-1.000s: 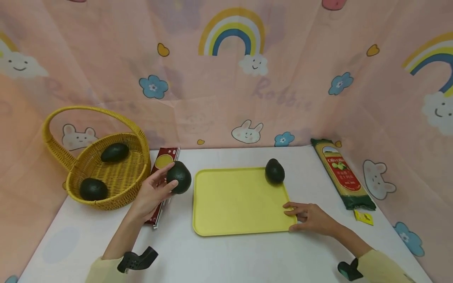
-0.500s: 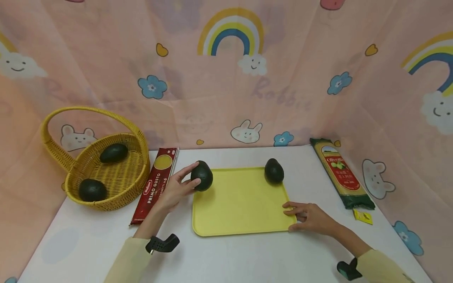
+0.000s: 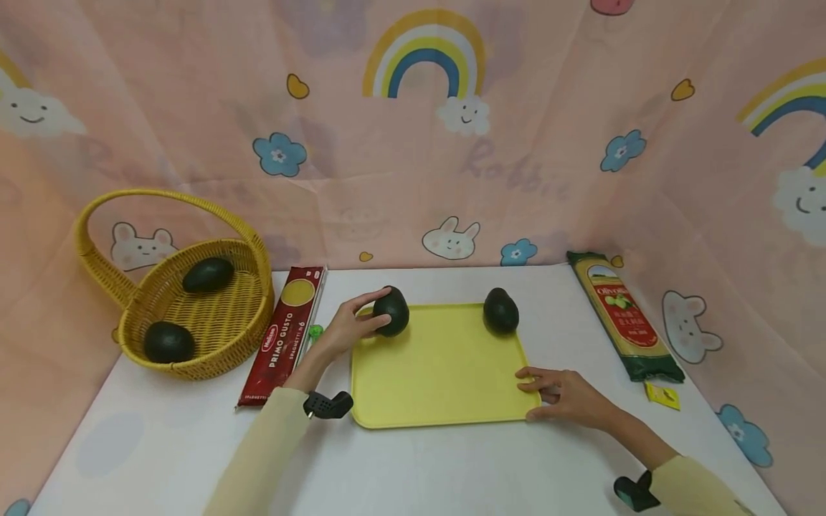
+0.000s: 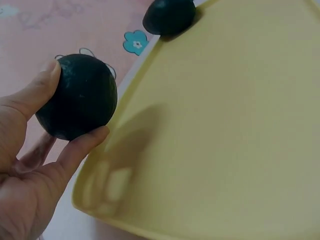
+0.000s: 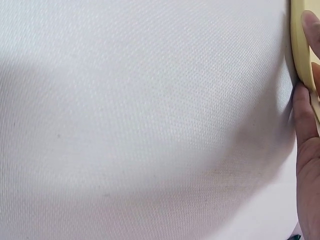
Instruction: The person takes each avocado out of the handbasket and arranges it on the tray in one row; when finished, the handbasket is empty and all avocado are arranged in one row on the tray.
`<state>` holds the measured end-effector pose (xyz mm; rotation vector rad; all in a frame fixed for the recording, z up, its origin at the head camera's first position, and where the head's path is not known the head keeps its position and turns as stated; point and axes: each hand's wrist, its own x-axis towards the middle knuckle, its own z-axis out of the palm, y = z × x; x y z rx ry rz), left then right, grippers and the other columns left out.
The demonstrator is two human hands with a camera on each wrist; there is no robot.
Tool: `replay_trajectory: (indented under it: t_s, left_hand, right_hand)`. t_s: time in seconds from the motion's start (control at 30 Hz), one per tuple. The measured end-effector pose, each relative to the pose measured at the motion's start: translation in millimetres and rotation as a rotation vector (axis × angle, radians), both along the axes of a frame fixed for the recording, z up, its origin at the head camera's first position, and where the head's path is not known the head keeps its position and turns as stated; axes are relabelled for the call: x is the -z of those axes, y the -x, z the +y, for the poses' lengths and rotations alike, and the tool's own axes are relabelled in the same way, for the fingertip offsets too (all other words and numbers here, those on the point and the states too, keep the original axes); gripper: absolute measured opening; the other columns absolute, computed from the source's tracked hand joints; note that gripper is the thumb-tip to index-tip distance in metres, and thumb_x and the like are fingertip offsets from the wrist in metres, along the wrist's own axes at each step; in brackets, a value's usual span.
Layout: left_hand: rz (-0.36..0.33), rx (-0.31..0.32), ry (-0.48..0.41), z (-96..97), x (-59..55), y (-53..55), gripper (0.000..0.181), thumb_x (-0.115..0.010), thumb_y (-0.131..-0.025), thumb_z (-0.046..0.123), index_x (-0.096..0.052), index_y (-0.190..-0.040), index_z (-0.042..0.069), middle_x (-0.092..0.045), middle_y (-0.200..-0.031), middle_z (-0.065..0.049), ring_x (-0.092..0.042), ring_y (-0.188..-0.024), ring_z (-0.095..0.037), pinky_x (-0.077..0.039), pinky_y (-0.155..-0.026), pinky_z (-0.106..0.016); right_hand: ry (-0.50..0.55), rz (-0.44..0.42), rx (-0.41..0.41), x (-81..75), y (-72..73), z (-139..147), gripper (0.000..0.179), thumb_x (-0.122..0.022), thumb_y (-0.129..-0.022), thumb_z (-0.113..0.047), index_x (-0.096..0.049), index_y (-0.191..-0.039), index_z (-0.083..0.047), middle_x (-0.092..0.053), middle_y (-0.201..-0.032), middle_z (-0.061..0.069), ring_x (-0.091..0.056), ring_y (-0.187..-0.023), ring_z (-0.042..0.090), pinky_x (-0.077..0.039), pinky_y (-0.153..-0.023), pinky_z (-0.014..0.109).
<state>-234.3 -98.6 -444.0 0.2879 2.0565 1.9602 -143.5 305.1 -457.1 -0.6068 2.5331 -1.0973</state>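
My left hand (image 3: 348, 326) grips a dark green avocado (image 3: 395, 312) between thumb and fingers, over the far left corner of a yellow tray (image 3: 445, 373). In the left wrist view that avocado (image 4: 80, 97) is held up, apart from the tray, whose surface carries the hand's shadow. A second avocado (image 3: 500, 312) rests at the tray's far right corner. My right hand (image 3: 571, 398) pinches the tray's right rim near its front corner; the right wrist view has the thumb outside the rim (image 5: 300, 45) and fingers inside it.
A yellow wicker basket (image 3: 222, 315) at the left holds two avocados. Beside it lies a red spaghetti packet (image 3: 284, 340), with a small green item (image 3: 315, 332) partly hidden by the left hand. A green-and-red pasta packet (image 3: 622, 315) and small yellow sachet (image 3: 662, 395) lie at the right.
The left hand has carried its avocado rightward, from beside the spaghetti packet to above the tray's left side, uncovering the packet. The right hand has stayed at the tray's rim.
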Motion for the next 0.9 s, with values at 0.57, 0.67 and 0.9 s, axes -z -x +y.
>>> replay_trajectory:
  t_s: [0.57,0.67,0.9]
  left_hand:
    - [-0.008,0.09,-0.028,40.4,10.5,14.3,0.052,-0.063,-0.092,0.005,-0.048,-0.142,0.012,-0.038,-0.148,-0.017,-0.051,-0.123,-0.035,-0.053,-0.087,-0.042]
    - [-0.011,0.105,-0.05,49.2,11.0,15.6,0.052,-0.063,-0.092,0.004,-0.049,-0.142,0.012,-0.039,-0.148,-0.016,-0.051,-0.123,-0.035,-0.053,-0.088,-0.043]
    - [-0.04,0.126,-0.085,68.6,12.8,19.1,0.052,-0.063,-0.092,0.003,-0.05,-0.141,0.012,-0.041,-0.146,-0.014,-0.053,-0.122,-0.033,-0.053,-0.089,-0.04]
  right_hand:
    - [0.002,-0.002,0.003,3.0,0.1,2,0.047,-0.081,-0.077,-0.025,-0.069,-0.114,0.002,-0.056,-0.131,0.021,-0.043,-0.125,0.045,-0.05,-0.089,0.032]
    - [0.012,-0.011,0.001,2.9,0.2,2,0.047,-0.08,-0.077,-0.024,-0.069,-0.114,0.002,-0.056,-0.132,0.02,-0.043,-0.126,0.044,-0.05,-0.089,0.033]
    - [0.039,-0.029,0.008,3.5,-0.6,3,0.046,-0.08,-0.077,-0.022,-0.069,-0.114,0.003,-0.055,-0.132,0.021,-0.042,-0.126,0.045,-0.049,-0.09,0.032]
